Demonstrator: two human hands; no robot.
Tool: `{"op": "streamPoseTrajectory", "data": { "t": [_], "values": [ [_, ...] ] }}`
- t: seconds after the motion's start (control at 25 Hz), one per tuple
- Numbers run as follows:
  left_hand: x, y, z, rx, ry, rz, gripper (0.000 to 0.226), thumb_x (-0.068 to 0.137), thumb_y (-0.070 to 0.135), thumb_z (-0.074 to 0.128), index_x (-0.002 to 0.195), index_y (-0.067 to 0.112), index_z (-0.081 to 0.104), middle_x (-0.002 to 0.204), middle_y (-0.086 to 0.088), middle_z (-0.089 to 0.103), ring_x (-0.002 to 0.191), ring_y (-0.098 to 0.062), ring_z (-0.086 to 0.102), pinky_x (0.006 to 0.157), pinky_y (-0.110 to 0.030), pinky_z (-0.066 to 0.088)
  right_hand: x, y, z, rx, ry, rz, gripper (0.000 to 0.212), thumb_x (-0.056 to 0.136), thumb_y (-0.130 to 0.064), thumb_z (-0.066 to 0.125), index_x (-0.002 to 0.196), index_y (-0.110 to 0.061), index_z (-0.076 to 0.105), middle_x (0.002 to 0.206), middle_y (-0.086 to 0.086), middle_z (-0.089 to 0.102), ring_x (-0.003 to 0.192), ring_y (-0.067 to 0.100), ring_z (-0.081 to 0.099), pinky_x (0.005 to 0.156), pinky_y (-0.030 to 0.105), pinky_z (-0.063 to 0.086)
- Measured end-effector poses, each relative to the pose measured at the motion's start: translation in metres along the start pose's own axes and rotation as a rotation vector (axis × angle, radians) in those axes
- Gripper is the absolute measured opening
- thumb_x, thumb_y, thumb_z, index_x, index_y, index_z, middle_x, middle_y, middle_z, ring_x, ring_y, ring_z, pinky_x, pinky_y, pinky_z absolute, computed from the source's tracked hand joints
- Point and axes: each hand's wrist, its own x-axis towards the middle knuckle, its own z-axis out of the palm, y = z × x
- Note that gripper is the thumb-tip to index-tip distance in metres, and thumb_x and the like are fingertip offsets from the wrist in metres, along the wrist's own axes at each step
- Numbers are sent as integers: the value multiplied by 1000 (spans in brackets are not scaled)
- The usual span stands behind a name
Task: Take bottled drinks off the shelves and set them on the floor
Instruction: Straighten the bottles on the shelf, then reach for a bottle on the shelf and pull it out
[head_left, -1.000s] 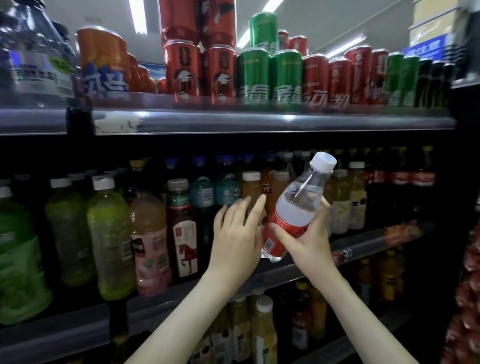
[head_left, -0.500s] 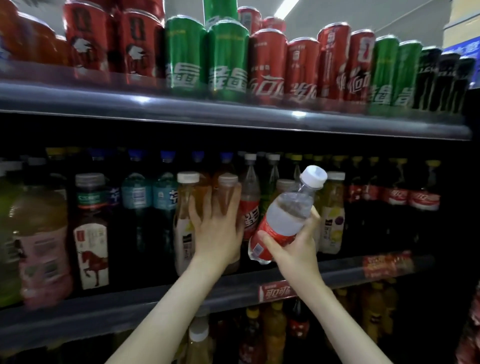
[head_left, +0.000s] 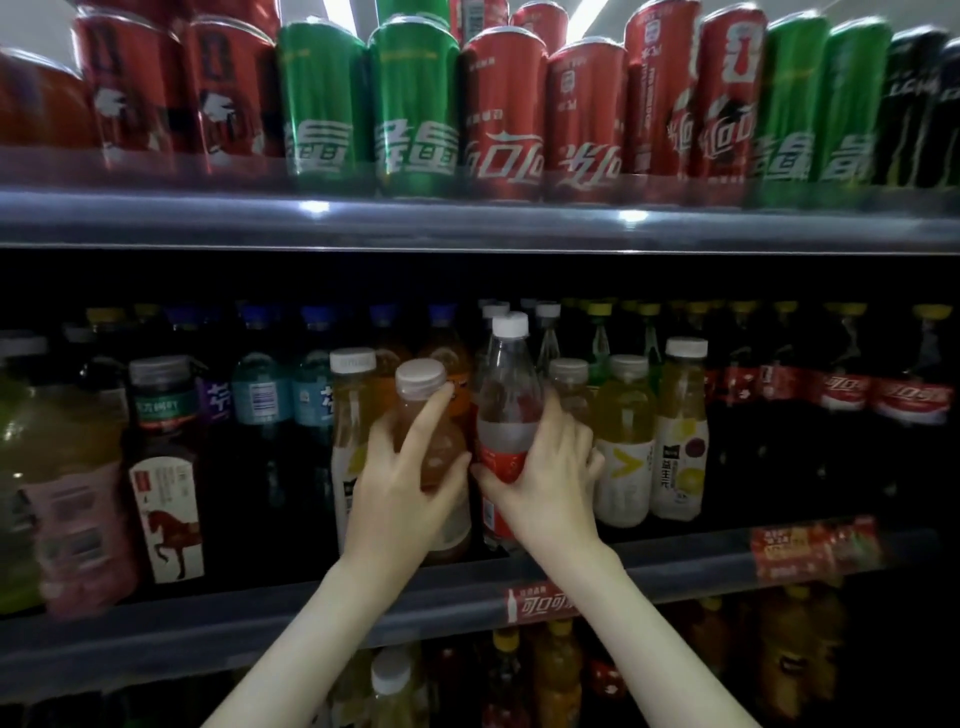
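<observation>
My right hand (head_left: 545, 480) grips a clear bottle with a red label and white cap (head_left: 506, 410), held upright at the front of the middle shelf (head_left: 675, 566). My left hand (head_left: 402, 480) is wrapped round an amber tea bottle with a white cap (head_left: 434, 441) standing just left of it on the same shelf, index finger stretched up toward its neck. The two bottles nearly touch. The bases of both are partly hidden by my hands.
Rows of bottles fill the middle shelf: yellow juice bottles (head_left: 626, 441) to the right, cola bottles (head_left: 841, 415) farther right, a dark bottle with a horse label (head_left: 163, 467) to the left. Red and green cans (head_left: 410, 114) line the upper shelf. More bottles (head_left: 392, 686) stand below.
My right hand has swung the clear bottle from tilted to upright and moved it in against the shelf. My left hand has closed round the amber bottle. The view has shifted closer.
</observation>
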Motion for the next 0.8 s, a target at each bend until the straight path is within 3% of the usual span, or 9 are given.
{"op": "streamPoseTrajectory", "data": {
  "t": [0.08, 0.16, 0.24, 0.32, 0.4, 0.48, 0.56, 0.72, 0.8],
  "values": [
    [1, 0, -2, -33, 4, -19, 71, 84, 23, 70, 143, 34, 33, 130, -9, 48, 123, -15, 45, 101, -9, 30, 4, 1, 4, -178, 60, -39, 110, 74, -48, 74, 152, -22, 0, 134, 10, 46, 124, 28, 34, 107, 52, 19],
    [2, 0, -2, -67, 9, -18, 71, 83, 21, 71, 143, 34, 34, 130, -8, 49, 125, -15, 44, 105, -13, 32, 5, 5, 12, -318, 134, -92, 113, 70, -52, 74, 153, -25, 3, 124, 15, 54, 117, 31, 37, 103, 56, 21],
    [0, 2, -4, -95, 24, -23, 70, 83, 20, 71, 142, 33, 36, 129, -6, 49, 126, -14, 45, 106, -20, 36, 6, 11, 16, -335, 127, -107, 114, 69, -53, 74, 153, -27, 1, 134, 17, 49, 125, 31, 30, 107, 56, 11],
    [-2, 4, -7, -120, 61, -32, 70, 81, 19, 72, 142, 30, 39, 127, -2, 50, 123, -13, 48, 104, -23, 39, 8, 14, 7, -339, 46, -138, 118, 70, -54, 71, 151, -29, -10, 151, 16, 30, 140, 28, 13, 111, 52, -7],
    [-1, 4, -10, -127, 82, -36, 70, 80, 19, 74, 141, 28, 41, 125, 0, 51, 120, -13, 50, 103, -25, 41, 8, 18, -5, -350, -113, -189, 124, 72, -59, 67, 143, -34, -31, 161, 12, -2, 146, 22, -12, 108, 45, -25],
    [-1, 3, -13, -131, 81, -21, 70, 80, 19, 73, 141, 27, 40, 127, 1, 49, 121, -14, 50, 102, -27, 42, 4, 27, -12, -397, -245, -232, 130, 72, -62, 67, 136, -35, -42, 155, 6, -30, 141, 20, -33, 104, 43, -35],
    [-1, 2, -15, -122, 79, -8, 71, 80, 19, 73, 141, 28, 39, 128, 1, 48, 121, -15, 50, 102, -29, 43, 3, 31, -14, -442, -291, -246, 132, 71, -63, 67, 135, -35, -44, 150, 5, -40, 137, 20, -40, 101, 44, -37],
    [0, 9, -18, -120, 94, -30, 70, 81, 24, 70, 142, 32, 37, 127, 2, 47, 118, -14, 51, 101, -23, 43, 7, 38, -4, -471, -266, -261, 134, 69, -61, 71, 139, -32, -40, 155, 7, -27, 140, 20, -34, 103, 47, -35],
    [1, 15, -24, -153, 102, -59, 70, 83, 30, 69, 143, 36, 33, 129, -2, 47, 118, -8, 49, 99, -16, 42, 8, 45, 2, -477, -221, -274, 133, 67, -57, 76, 147, -28, -28, 158, 10, -15, 144, 22, -24, 108, 50, -28]
  ]
}}
